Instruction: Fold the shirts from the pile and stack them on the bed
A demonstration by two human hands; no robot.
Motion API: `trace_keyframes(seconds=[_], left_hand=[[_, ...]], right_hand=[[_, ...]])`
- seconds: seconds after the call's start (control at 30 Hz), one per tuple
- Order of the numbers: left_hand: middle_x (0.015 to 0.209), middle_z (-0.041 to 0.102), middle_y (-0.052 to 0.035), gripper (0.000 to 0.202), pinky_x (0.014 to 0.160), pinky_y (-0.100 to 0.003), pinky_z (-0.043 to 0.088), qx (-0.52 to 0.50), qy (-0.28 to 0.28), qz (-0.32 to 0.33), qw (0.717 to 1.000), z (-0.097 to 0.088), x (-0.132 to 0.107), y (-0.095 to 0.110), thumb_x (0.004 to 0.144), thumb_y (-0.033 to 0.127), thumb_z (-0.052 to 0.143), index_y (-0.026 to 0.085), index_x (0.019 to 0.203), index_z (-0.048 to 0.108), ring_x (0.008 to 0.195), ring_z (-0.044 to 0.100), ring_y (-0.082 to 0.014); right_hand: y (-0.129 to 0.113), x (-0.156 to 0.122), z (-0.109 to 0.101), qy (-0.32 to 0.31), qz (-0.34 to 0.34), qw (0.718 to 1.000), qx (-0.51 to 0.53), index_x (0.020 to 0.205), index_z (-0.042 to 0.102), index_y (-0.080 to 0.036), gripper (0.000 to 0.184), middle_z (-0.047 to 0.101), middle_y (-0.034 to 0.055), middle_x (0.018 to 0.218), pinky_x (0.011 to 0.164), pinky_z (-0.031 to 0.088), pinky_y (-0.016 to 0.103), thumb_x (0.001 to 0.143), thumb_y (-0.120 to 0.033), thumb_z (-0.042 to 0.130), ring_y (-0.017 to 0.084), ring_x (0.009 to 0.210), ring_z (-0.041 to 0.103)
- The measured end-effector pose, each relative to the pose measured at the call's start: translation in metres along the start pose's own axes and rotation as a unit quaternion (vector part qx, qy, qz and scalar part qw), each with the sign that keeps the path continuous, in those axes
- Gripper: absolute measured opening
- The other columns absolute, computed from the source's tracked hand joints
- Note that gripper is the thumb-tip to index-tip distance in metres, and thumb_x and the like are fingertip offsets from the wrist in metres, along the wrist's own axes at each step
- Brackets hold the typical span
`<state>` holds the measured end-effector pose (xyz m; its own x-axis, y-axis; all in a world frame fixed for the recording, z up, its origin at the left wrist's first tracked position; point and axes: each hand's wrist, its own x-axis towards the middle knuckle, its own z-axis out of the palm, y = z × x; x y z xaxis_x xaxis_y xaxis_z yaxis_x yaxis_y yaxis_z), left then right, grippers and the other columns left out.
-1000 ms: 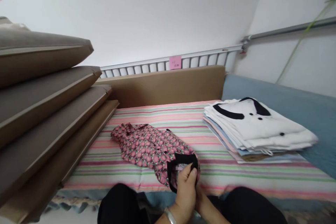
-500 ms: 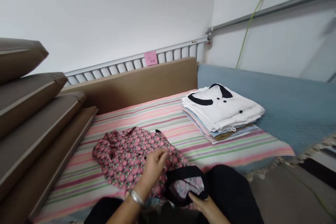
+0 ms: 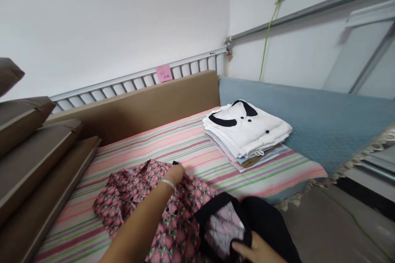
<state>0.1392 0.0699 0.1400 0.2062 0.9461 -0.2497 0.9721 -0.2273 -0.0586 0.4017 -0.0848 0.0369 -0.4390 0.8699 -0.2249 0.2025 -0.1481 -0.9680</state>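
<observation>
We have one folded stack (image 3: 251, 131) — the floral garment (image 3: 173, 230) lies unfolded, our right hand (image 3: 257, 250) gripping its black band (image 3: 212, 207); whether our left hand (image 3: 177, 173) grips, we cannot tell.

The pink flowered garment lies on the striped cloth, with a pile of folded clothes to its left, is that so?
Not quite: the head view shows the pile of folded clothes to the right of the pink flowered garment, which lies on the striped cloth.

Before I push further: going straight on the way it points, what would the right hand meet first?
Probably the pale lining inside the black trim of the floral garment; the right hand holds that trim, though depth is unclear.
</observation>
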Motion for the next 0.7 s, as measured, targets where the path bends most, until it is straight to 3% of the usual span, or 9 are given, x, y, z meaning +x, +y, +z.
trace_keyframes(seconds=[0.07, 0.17, 0.3, 0.37, 0.43, 0.5, 0.57, 0.63, 0.7], left_hand=[[0.091, 0.065, -0.0044, 0.017, 0.079, -0.035, 0.051, 0.002, 0.04, -0.026, 0.999, -0.037, -0.006, -0.028, 0.085, 0.028, 0.057, 0.013, 0.09, 0.062, 0.084, 0.061, -0.0149], [0.087, 0.068, -0.0071, 0.014, 0.078, -0.027, 0.046, 0.009, 0.148, -0.08, 0.986, -0.115, -0.026, -0.084, 0.083, 0.013, 0.052, 0.011, 0.085, 0.065, 0.083, 0.061, -0.0147], [0.101, 0.066, -0.0102, 0.032, 0.081, -0.023, 0.039, 0.03, 0.32, -0.17, 0.931, -0.225, -0.085, -0.15, 0.08, 0.007, 0.037, 0.001, 0.101, 0.061, 0.097, 0.056, -0.017], [0.099, 0.065, -0.0056, 0.038, 0.08, -0.022, 0.037, 0.028, 0.4, -0.201, 0.894, -0.268, -0.123, -0.171, 0.084, 0.018, 0.034, -0.004, 0.103, 0.057, 0.096, 0.054, -0.0157], [0.097, 0.064, -0.0021, 0.05, 0.082, -0.023, 0.033, 0.024, 0.455, -0.224, 0.861, -0.298, -0.158, -0.183, 0.085, 0.033, 0.03, -0.006, 0.103, 0.056, 0.097, 0.052, -0.0155], [0.099, 0.062, -0.0025, 0.063, 0.082, -0.025, 0.03, 0.04, 0.486, -0.238, 0.84, -0.316, -0.188, -0.189, 0.084, 0.045, 0.026, -0.007, 0.102, 0.056, 0.1, 0.05, -0.0174], [0.102, 0.059, -0.0041, 0.071, 0.082, -0.026, 0.028, 0.072, 0.501, -0.229, 0.831, -0.322, -0.21, -0.192, 0.082, 0.053, 0.023, -0.007, 0.1, 0.057, 0.102, 0.05, -0.0183], [0.101, 0.057, -0.0042, 0.073, 0.083, -0.025, 0.027, 0.104, 0.514, -0.217, 0.824, -0.313, -0.226, -0.192, 0.081, 0.056, 0.022, -0.005, 0.099, 0.058, 0.102, 0.049, -0.0174], [0.094, 0.057, -0.0017, 0.068, 0.084, -0.023, 0.028, 0.108, 0.524, -0.216, 0.817, -0.285, -0.238, -0.192, 0.08, 0.057, 0.028, -0.002, 0.096, 0.06, 0.096, 0.05, -0.0133]], right_hand=[[-0.035, 0.023, -0.022, 0.032, -0.045, 0.998, -0.034, 0.102, 0.07, -0.015, 0.054, 0.069, 0.0107, 0.104, 0.097, 0.041, 0.045, 0.07, -0.056, 0.058, 0.032, 0.105, 0.059], [-0.121, 0.078, -0.051, 0.113, -0.135, 0.979, -0.105, 0.095, 0.071, -0.013, 0.049, 0.071, 0.009, 0.091, 0.09, 0.045, 0.047, 0.069, -0.054, 0.061, 0.032, 0.094, 0.062], [-0.277, 0.141, -0.068, 0.214, -0.318, 0.907, -0.173, 0.09, 0.067, -0.009, 0.04, 0.068, 0.0062, 0.083, 0.085, 0.045, 0.042, 0.077, -0.045, 0.055, 0.025, 0.088, 0.061], [-0.351, 0.151, -0.066, 0.243, -0.392, 0.866, -0.191, 0.082, 0.065, -0.005, 0.04, 0.063, 0.0031, 0.073, 0.081, 0.045, 0.039, 0.08, -0.043, 0.053, 0.02, 0.081, 0.059], [-0.411, 0.147, -0.06, 0.279, -0.454, 0.822, -0.2, 0.078, 0.062, -0.003, 0.044, 0.056, -0.0004, 0.068, 0.079, 0.044, 0.037, 0.082, -0.045, 0.049, 0.017, 0.077, 0.057], [-0.451, 0.135, -0.051, 0.313, -0.501, 0.779, -0.209, 0.076, 0.059, 0.0, 0.049, 0.051, -0.0018, 0.069, 0.08, 0.042, 0.035, 0.085, -0.046, 0.044, 0.014, 0.078, 0.055], [-0.471, 0.119, -0.041, 0.334, -0.528, 0.749, -0.222, 0.076, 0.057, 0.001, 0.051, 0.049, -0.0016, 0.072, 0.081, 0.039, 0.033, 0.087, -0.046, 0.037, 0.013, 0.081, 0.055], [-0.473, 0.101, -0.03, 0.34, -0.534, 0.738, -0.233, 0.076, 0.056, 0.0, 0.051, 0.048, -0.0015, 0.074, 0.081, 0.038, 0.03, 0.089, -0.045, 0.035, 0.012, 0.082, 0.054], [-0.455, 0.082, -0.018, 0.324, -0.528, 0.746, -0.243, 0.076, 0.057, -0.003, 0.047, 0.049, -0.0021, 0.072, 0.078, 0.039, 0.027, 0.088, -0.045, 0.041, 0.011, 0.078, 0.053]])
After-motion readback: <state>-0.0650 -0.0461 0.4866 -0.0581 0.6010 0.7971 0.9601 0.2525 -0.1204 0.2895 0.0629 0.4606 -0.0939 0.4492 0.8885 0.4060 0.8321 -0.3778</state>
